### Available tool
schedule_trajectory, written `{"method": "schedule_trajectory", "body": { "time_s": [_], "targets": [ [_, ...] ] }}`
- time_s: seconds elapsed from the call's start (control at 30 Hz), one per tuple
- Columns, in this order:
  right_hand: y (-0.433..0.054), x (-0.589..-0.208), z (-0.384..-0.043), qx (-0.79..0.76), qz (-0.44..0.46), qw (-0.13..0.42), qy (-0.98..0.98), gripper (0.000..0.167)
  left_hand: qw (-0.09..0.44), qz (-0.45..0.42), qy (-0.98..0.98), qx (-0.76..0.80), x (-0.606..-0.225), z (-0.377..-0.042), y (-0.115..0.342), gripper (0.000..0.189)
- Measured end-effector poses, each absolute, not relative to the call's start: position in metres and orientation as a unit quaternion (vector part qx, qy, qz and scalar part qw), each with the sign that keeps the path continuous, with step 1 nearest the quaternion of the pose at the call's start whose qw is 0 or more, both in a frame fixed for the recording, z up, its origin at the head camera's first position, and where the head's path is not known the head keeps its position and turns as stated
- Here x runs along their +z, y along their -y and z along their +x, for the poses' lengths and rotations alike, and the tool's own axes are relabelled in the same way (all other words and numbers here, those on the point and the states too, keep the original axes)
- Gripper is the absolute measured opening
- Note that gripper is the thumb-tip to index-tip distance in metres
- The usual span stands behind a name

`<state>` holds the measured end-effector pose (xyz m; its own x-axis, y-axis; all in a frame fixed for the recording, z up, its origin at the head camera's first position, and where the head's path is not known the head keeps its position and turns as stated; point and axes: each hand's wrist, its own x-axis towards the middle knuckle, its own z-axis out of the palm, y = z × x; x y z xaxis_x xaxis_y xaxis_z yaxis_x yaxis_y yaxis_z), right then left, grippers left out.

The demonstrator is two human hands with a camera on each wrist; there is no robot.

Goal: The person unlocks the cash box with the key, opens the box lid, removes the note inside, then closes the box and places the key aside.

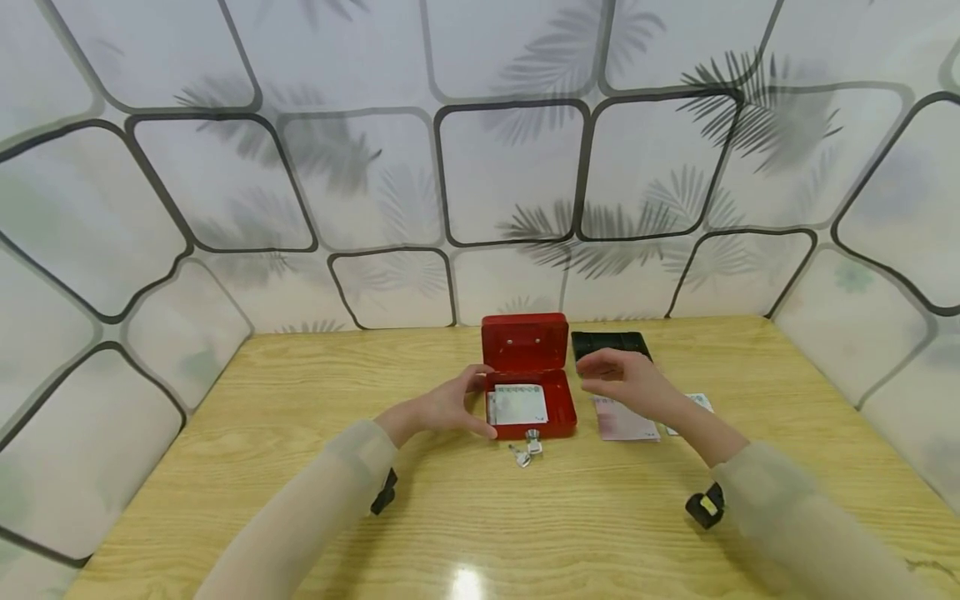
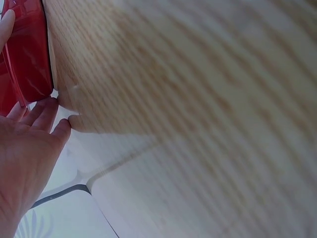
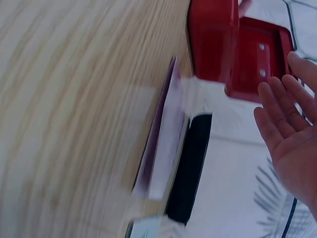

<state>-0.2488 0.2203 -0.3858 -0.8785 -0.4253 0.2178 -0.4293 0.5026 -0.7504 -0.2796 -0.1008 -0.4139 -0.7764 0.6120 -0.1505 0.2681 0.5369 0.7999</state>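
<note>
And now, holding the red cash box (image 1: 558, 408) by its left side with the left hand (image 1: 450, 407), spread wide; hovering near the right edge with the right hand (image 1: 630, 383), empty, loosely curved. Standing on the wooden table (image 1: 525, 533), lid (image 1: 525, 346) raised, pale paper slips (image 1: 521, 406) inside. Looks stiff, probably fairly light, maybe slick on those glossy walls: best taken low, from opposite sides, clear of the lid.

No text is showing legibly; white paper (image 1: 520, 406) in the red box (image 1: 559, 404) and pink paper (image 1: 627, 424) farther right are bearing tiny, unreadable marks.
</note>
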Motion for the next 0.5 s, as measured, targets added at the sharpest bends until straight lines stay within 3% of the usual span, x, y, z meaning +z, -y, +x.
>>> {"method": "schedule_trajectory", "body": {
  "time_s": [0.2, 0.5],
  "targets": [
    [-0.188, -0.39, -0.254, 0.423, 0.264, -0.037, 0.866, 0.031, 0.208, 0.261, -0.851, 0.404, -0.414, -0.28, 0.101, 0.09],
    [-0.159, -0.4, -0.267, 0.379, 0.286, -0.041, 0.879, 0.029, 0.214, 0.254, -0.853, 0.402, -0.413, -0.279, 0.1, 0.089]
  ]
}}
